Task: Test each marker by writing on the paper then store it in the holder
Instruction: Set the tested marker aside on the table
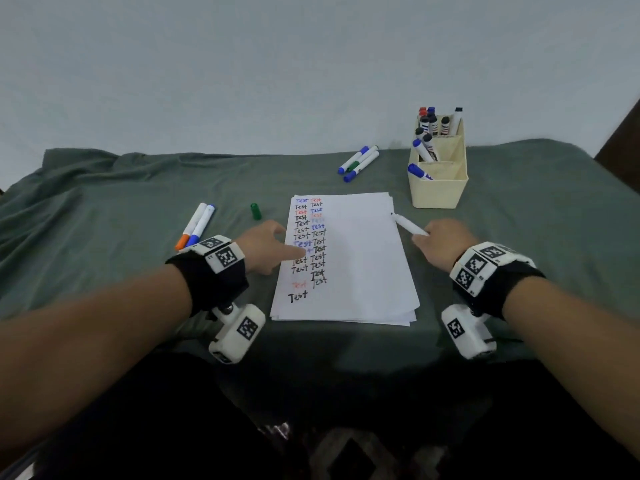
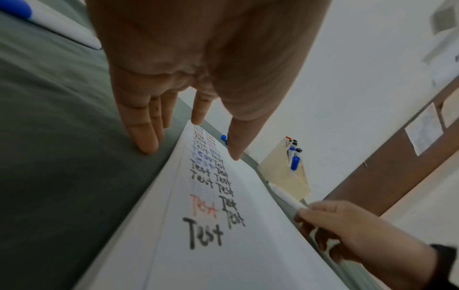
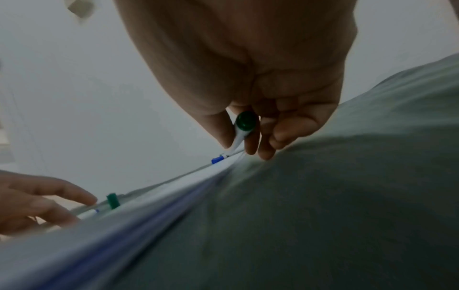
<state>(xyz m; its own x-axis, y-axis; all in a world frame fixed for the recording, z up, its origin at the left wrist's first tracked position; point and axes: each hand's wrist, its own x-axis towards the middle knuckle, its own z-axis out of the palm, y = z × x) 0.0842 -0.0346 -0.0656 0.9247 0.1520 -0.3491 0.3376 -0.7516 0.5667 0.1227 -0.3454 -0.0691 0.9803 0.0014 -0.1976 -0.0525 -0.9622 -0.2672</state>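
**Green marker uncapped and poised beside the sheet**

The right hand (image 1: 441, 242) pinches a white-barrelled green marker (image 1: 410, 225) between thumb and fingers, its bare tip pointing toward the far right edge of the paper (image 1: 363, 258); the wrist view shows the green end plug at the back of the barrel. The left hand (image 1: 268, 245) lies flat with straight fingers, holding nothing, pressing the sheet's left edge over the two columns of "Test". The green cap (image 1: 255, 211) stands on the cloth-covered table (image 1: 104, 209) just left of the paper.

By my reading, this is the writing step for this marker: cap off, tip not yet on the page. Next it needs bringing to a free spot on the sheet while the left hand steadies it, then recapping and dropping into the cream holder (image 1: 438, 188) beyond the paper, which already carries many markers. Three more markers (image 1: 358, 159) wait near the holder, and two (image 1: 195, 225) lie at the left.
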